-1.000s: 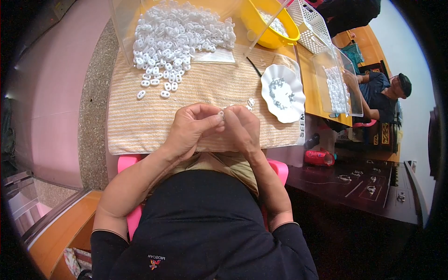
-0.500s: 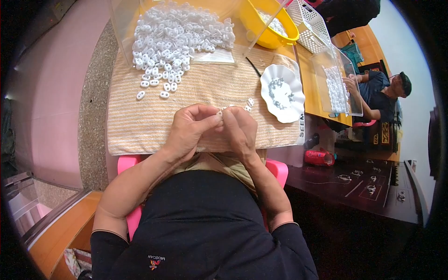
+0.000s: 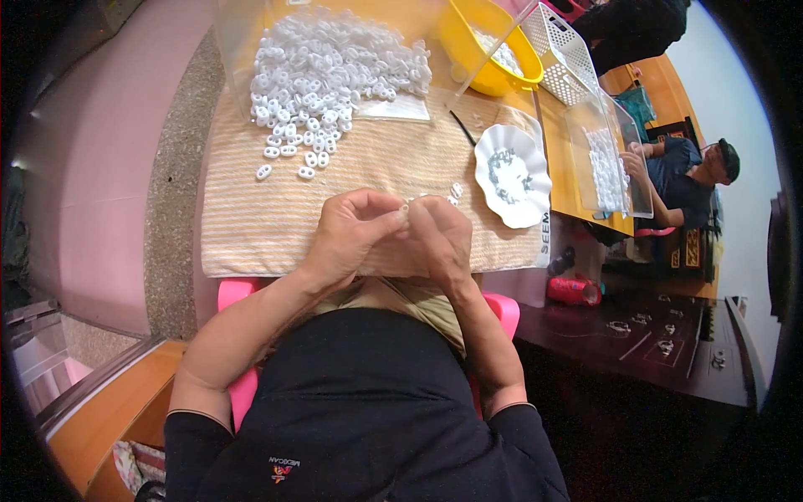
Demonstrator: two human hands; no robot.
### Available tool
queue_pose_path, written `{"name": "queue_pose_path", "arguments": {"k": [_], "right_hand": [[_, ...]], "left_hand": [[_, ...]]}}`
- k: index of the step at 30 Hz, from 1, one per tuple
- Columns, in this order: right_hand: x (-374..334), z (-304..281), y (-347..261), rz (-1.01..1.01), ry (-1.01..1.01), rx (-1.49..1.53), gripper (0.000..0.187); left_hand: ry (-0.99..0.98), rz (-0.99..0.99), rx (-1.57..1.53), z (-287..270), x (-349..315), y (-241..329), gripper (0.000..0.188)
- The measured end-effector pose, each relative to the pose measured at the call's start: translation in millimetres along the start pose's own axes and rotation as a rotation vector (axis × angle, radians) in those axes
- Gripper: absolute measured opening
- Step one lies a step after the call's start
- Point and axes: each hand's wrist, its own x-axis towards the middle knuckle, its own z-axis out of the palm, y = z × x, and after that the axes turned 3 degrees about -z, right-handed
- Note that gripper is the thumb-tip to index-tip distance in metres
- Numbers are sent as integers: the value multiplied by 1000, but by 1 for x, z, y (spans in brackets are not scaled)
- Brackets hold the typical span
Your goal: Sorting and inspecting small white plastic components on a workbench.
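My left hand and my right hand meet over the near part of a striped towel. Thumbs and fingers of both are pinched around one small white plastic piece, mostly hidden by the fingertips. Just beyond my right hand lie a few white two-hole oval pieces. To its right sits a white scalloped dish holding small grey parts. A large heap of white two-hole oval pieces spills toward me from a clear plastic bin at the far left.
A yellow basin with white pieces and a white perforated basket stand at the far right. A black stick lies by the dish. Another person works at a neighbouring table beside a clear bin. A red bottle lies lower right.
The whole view has shifted slightly, so the table things appear a little farther right and lower. My hands stay pinched together on the small piece, with slight finger movement.
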Motion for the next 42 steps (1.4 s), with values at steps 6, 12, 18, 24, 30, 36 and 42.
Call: {"name": "queue_pose_path", "arguments": {"k": [6,12,18,24,30,36,42], "right_hand": [[2,-5,-5,-12,-38,-25,18],[4,-9,4,11,-15,-12,19],[5,-11,9,-9,9,35,16],[5,-12,12,-6,22,73,16],[6,-12,9,8,11,56,16],[15,-19,-3,77,-54,52,17],[58,-25,-26,-30,-60,-217,19]], "left_hand": [[-29,-11,-59,1,-1,-2,13],[-2,-45,-89,1,0,-1,13],[-2,-77,-138,0,0,1,13],[-5,-89,-142,-2,0,1,13],[-27,-95,-162,-1,-1,3,14],[-19,-103,-193,-2,-1,6,14],[20,-88,-260,-5,1,9,13]]}}
